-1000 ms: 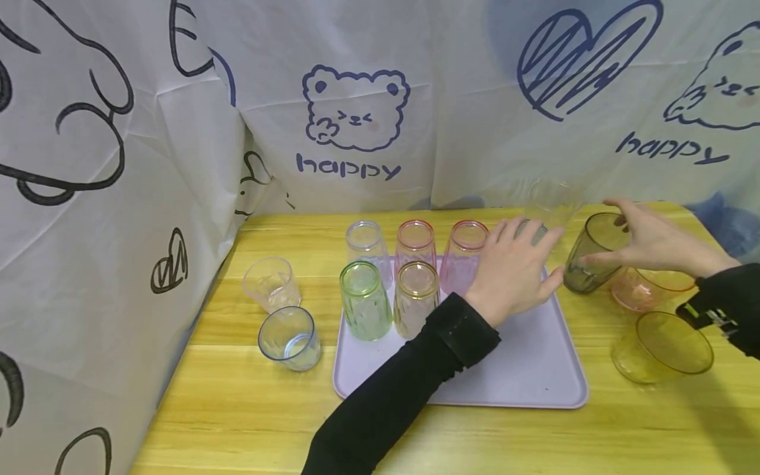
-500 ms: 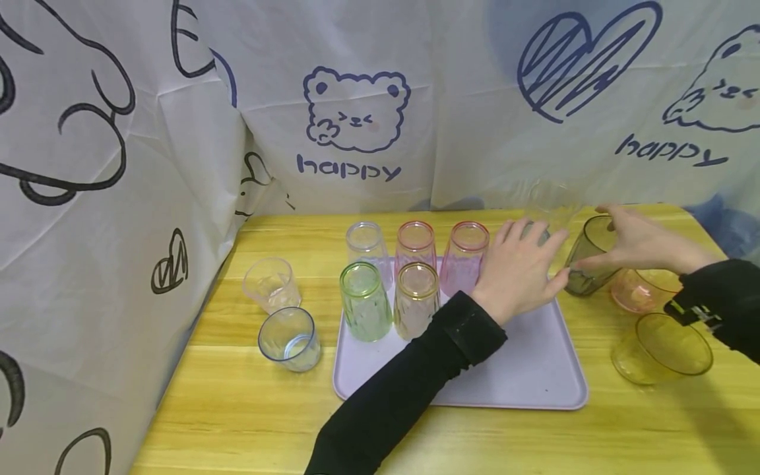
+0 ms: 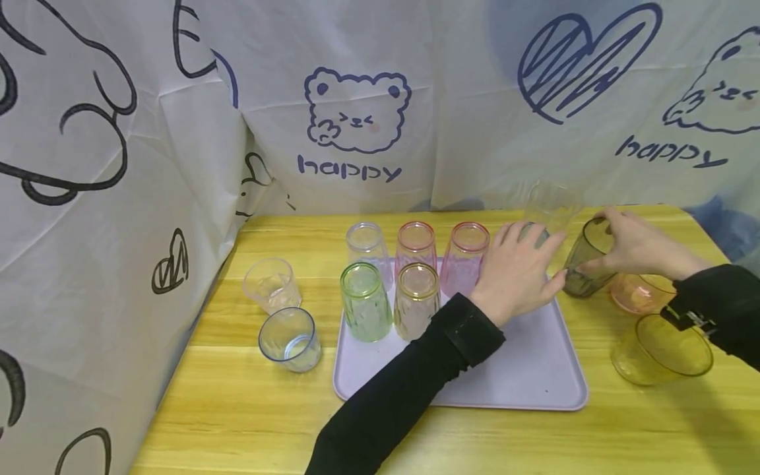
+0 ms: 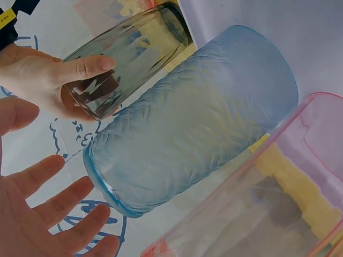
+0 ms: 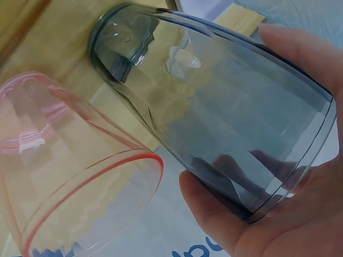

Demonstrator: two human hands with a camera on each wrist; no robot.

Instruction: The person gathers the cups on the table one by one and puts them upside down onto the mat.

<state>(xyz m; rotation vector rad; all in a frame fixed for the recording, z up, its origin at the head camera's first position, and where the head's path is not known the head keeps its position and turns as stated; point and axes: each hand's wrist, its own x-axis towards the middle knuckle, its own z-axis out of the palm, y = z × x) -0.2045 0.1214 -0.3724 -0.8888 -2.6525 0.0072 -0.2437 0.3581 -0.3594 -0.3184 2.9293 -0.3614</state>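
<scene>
My right hand (image 3: 638, 247) grips a dark grey glass (image 5: 214, 101) near its rim, thumb on one side and fingers on the other. That glass stands mouth up on the table, just right of the lilac tray (image 3: 505, 382). Over the tray's back right part is my left hand (image 3: 516, 270), largely covering a blue glass in the head view. In the left wrist view the blue glass (image 4: 198, 123) is upside down, and my left fingers (image 4: 69, 201) are spread beside its base, apart from it. A pink glass (image 3: 466, 257) stands upside down to its left.
More upturned glasses share the tray: green (image 3: 365, 303), amber (image 3: 415, 303), red-rimmed (image 3: 415, 241) and pale violet (image 3: 366, 244). Left of it stand clear (image 3: 273, 284) and blue-rimmed (image 3: 291, 340) glasses; right, orange-pink (image 3: 638, 293) and yellow (image 3: 659, 349) ones. A clear glass (image 3: 552, 201) is behind.
My right hand has moved slightly left and its thumb and fingers have closed on the dark grey glass. My left hand has barely moved.
</scene>
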